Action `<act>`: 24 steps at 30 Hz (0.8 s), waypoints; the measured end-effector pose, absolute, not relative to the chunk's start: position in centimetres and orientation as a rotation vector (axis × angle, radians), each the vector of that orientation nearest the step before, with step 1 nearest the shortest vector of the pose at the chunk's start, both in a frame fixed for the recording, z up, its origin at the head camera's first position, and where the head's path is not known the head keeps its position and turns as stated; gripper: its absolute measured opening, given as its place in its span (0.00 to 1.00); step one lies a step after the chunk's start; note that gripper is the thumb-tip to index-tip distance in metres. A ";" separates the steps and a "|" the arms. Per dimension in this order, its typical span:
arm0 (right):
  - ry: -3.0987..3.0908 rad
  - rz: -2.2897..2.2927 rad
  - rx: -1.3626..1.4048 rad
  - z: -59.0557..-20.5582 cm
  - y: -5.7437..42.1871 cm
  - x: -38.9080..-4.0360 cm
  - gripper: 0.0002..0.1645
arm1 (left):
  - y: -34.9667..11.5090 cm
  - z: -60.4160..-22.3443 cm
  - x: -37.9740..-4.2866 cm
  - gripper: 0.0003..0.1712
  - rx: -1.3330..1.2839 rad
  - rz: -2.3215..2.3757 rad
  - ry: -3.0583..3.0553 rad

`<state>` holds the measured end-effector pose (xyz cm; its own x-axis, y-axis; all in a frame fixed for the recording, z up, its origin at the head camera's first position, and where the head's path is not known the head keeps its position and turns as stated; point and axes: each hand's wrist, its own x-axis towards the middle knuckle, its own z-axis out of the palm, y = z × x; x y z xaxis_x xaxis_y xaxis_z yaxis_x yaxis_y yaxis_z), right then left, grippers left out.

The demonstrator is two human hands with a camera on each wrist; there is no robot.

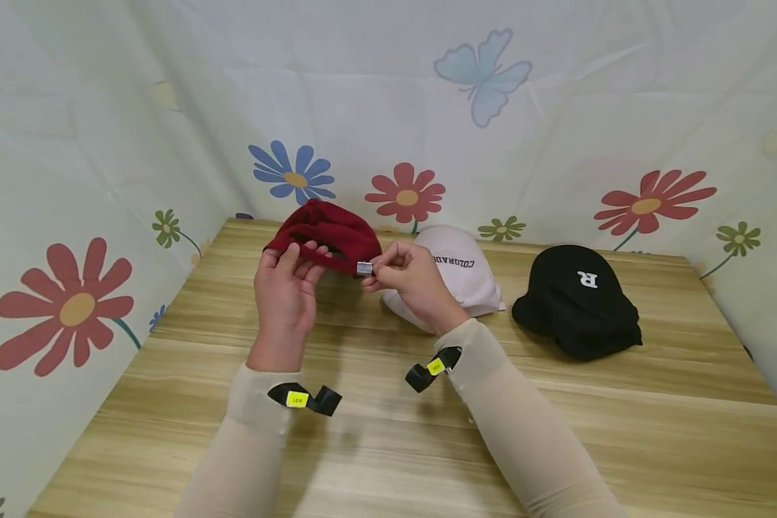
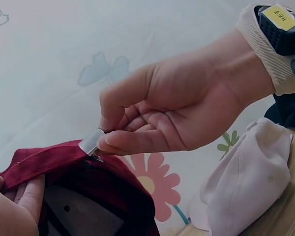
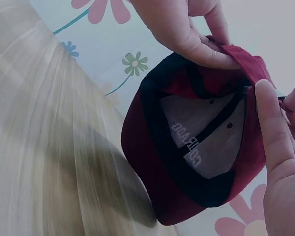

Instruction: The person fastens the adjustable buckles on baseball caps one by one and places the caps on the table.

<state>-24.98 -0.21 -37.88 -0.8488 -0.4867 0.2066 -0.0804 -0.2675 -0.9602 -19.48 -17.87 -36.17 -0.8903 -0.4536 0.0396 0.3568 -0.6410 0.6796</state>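
Note:
A dark red baseball cap (image 1: 326, 224) is held above the back of the table, its opening turned toward me. My left hand (image 1: 288, 291) grips the cap's back strap, thumb on the near side. With thumb and forefinger, my right hand (image 1: 417, 282) pinches the silver metal buckle (image 1: 365, 268) at the strap, also plain in the left wrist view as a shiny clasp (image 2: 91, 142). Looking inside the cap in the right wrist view, I see a pale front panel (image 3: 206, 132) with reversed lettering and a dark sweatband (image 3: 162, 128).
A white cap (image 1: 456, 270) lettered COLORADO lies just behind my right hand. Further right on the wooden table (image 1: 388, 446) rests a black cap (image 1: 579, 302) with a white R. A flowered curtain (image 1: 362, 108) hangs along the back and sides.

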 end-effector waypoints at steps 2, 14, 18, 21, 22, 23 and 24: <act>1.681 -2.202 -0.683 -38.1 -0.2 -25.0 0.06 | -17.9 -36.2 -19.4 0.12 0.190 -2.477 -1.020; 1.721 -2.135 -0.655 -38.6 -0.2 -25.2 0.05 | -18.0 -36.0 -19.6 0.03 0.210 -2.412 -1.042; 1.722 -2.150 -0.668 -38.6 -0.3 -25.1 0.03 | -18.1 -36.0 -19.7 0.02 0.220 -2.405 -1.019; 1.727 -2.154 -0.679 -38.6 -0.3 -25.0 0.03 | -18.3 -36.0 -19.6 0.04 0.232 -2.415 -0.996; 1.723 -2.159 -0.682 -38.6 -0.4 -25.0 0.04 | -18.4 -36.0 -19.5 0.06 0.237 -2.417 -0.994; 1.717 -2.166 -0.683 -38.6 -0.4 -25.0 0.04 | -18.4 -36.0 -19.5 0.08 0.240 -2.425 -0.981; 1.711 -2.174 -0.683 -38.6 -0.4 -25.0 0.05 | -18.5 -36.1 -19.4 0.09 0.244 -2.427 -0.983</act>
